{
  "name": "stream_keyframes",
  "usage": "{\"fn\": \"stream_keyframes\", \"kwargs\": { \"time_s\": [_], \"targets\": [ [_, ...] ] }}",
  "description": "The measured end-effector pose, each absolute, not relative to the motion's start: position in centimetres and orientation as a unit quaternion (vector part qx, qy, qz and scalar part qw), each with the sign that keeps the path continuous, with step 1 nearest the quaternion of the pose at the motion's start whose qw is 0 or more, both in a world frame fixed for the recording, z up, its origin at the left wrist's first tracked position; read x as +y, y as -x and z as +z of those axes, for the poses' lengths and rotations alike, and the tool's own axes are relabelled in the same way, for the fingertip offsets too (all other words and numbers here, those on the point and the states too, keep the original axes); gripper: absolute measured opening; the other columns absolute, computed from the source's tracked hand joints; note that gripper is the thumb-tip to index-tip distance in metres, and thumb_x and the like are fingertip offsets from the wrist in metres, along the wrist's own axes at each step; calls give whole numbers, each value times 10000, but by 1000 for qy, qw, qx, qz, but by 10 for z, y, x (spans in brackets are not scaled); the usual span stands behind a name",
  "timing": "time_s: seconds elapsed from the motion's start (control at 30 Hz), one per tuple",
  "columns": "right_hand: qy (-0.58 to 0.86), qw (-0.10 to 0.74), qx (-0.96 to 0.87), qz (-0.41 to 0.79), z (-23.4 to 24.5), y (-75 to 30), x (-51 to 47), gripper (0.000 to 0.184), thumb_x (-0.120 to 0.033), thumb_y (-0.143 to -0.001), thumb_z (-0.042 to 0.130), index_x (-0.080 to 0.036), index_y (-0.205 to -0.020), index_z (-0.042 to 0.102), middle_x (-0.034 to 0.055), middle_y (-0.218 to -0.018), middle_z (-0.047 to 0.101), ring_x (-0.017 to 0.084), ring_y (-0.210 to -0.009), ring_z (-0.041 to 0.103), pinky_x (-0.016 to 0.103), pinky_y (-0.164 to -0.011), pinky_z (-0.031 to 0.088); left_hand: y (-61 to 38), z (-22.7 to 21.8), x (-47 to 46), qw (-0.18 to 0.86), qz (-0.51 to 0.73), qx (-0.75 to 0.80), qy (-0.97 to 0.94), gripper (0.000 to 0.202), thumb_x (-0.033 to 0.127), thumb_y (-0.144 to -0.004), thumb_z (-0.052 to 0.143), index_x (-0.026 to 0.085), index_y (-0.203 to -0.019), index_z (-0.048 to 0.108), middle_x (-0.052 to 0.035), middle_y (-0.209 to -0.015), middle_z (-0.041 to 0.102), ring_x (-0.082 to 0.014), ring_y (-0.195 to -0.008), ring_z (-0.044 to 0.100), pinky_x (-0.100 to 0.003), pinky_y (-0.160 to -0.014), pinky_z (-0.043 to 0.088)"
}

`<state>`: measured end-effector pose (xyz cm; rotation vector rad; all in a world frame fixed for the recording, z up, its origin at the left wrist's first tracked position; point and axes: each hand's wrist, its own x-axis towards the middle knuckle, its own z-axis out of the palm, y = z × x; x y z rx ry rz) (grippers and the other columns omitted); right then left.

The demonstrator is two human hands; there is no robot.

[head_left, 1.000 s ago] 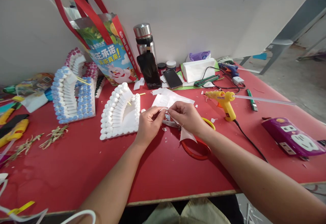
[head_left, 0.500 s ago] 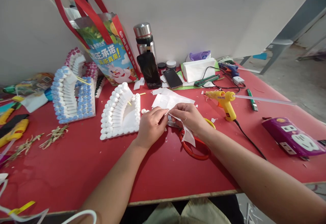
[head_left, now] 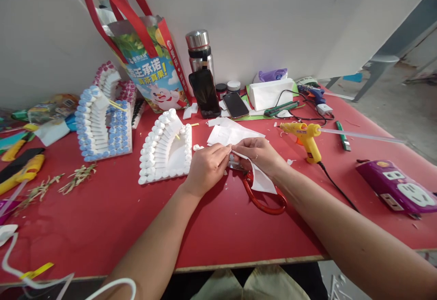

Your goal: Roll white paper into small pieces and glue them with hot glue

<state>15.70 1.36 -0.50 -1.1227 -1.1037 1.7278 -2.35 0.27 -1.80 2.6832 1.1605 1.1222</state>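
Observation:
My left hand (head_left: 207,165) and my right hand (head_left: 258,154) meet fingertip to fingertip, both pinching one end of a thin white strip of paper (head_left: 263,181). The strip's loose part hangs below my right hand, over red-handled scissors (head_left: 264,206) lying on the table. My fingers partly cover the scissors' metal part. More white paper sheets (head_left: 232,132) lie just behind my hands. To the left of my left hand stands a white fan-shaped piece (head_left: 162,152) edged with small rounded white knobs, a thin yellow stick on it.
A yellow glue gun (head_left: 305,138) with its cord and a purple power strip (head_left: 398,186) lie to the right. At the back stand a steel flask (head_left: 200,40), a phone (head_left: 205,93) and a shopping bag (head_left: 150,63). A blue-and-white fan-shaped piece (head_left: 102,127) stands left.
The view has shifted slightly, so most things appear a little further right. More of the paper strip spreads out below my right hand. Both hands keep their pinch.

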Motion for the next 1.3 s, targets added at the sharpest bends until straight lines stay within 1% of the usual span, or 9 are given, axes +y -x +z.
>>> {"fn": "stream_keyframes", "kwargs": {
  "time_s": [0.2, 0.3, 0.4, 0.57, 0.77, 0.93, 1.1, 1.17, 1.3],
  "targets": [
    [439, 414, -370, 706, 0, -156, 12, 196, -238, -689, 739, -174, -565, 602, -12, -446, 522, 80, -380, 391, 249, -416, 344, 17, -13, -3, 132, 404, 362, -830, 285, 204, -949, 527, 153, -1174, 696, -95, -902, 716, -172, -769, 655, -300, -693, 524],
    [441, 417, -377, 699, 3, -154, 10, 186, -215, -680, 715, -175, -548, 589, -22, -428, 496, 81, -377, 391, 243, -408, 325, 14, -8, -6, 213, 432, 384, -788, 241, 249, -961, 542, 168, -1063, 744, -85, -892, 726, -174, -791, 665, -298, -726, 534],
    [443, 417, -402, 684, 1, -153, 11, 173, -217, -682, 707, -171, -552, 603, -17, -434, 507, 83, -379, 405, 239, -407, 311, 13, -6, -6, 277, 447, 418, -741, 242, 300, -967, 554, 200, -986, 773, -51, -812, 715, -150, -693, 643, -279, -680, 531],
    [424, 407, -424, 689, -4, -156, 15, 212, -314, -712, 738, -160, -599, 647, 15, -521, 592, 79, -390, 414, 251, -422, 323, 14, -7, -4, 382, 433, 442, -687, 272, 368, -954, 577, 229, -1091, 766, -25, -778, 701, -110, -541, 563, -259, -560, 505],
    [411, 423, -462, 662, -2, -157, 13, 260, -361, -715, 774, -147, -627, 656, 11, -565, 617, 75, -422, 451, 233, -428, 314, 14, -5, -5, 425, 429, 439, -665, 277, 368, -935, 610, 233, -1123, 761, -32, -820, 713, -107, -566, 576, -255, -558, 507],
    [403, 424, -462, 667, 2, -157, 11, 228, -320, -755, 752, -146, -647, 652, 9, -569, 635, 70, -418, 463, 230, -437, 343, 14, -4, -5, 475, 417, 438, -639, 315, 395, -932, 607, 236, -1167, 742, -17, -763, 677, -110, -549, 586, -236, -475, 479],
    [384, 414, -477, 674, 4, -157, 11, 258, -336, -787, 739, -150, -640, 639, 26, -582, 653, 120, -472, 575, 243, -461, 395, 13, -2, -7, 476, 401, 438, -649, 337, 382, -948, 586, 213, -1205, 724, -18, -735, 676, -101, -563, 570, -236, -561, 503],
    [388, 417, -478, 668, 4, -156, 11, 269, -365, -775, 754, -147, -656, 653, 37, -605, 672, 132, -508, 600, 246, -478, 411, 14, -2, -7, 475, 401, 447, -643, 344, 380, -947, 587, 207, -1214, 719, -18, -733, 669, -92, -543, 535, -229, -551, 482],
    [413, 424, -463, 660, -1, -155, 13, 315, -420, -723, 796, -146, -671, 649, 25, -606, 675, 92, -478, 524, 231, -467, 372, 15, -5, -6, 464, 406, 468, -633, 324, 379, -927, 613, 214, -1177, 738, -3, -682, 643, -84, -497, 480, -225, -508, 437]
  ]
}}
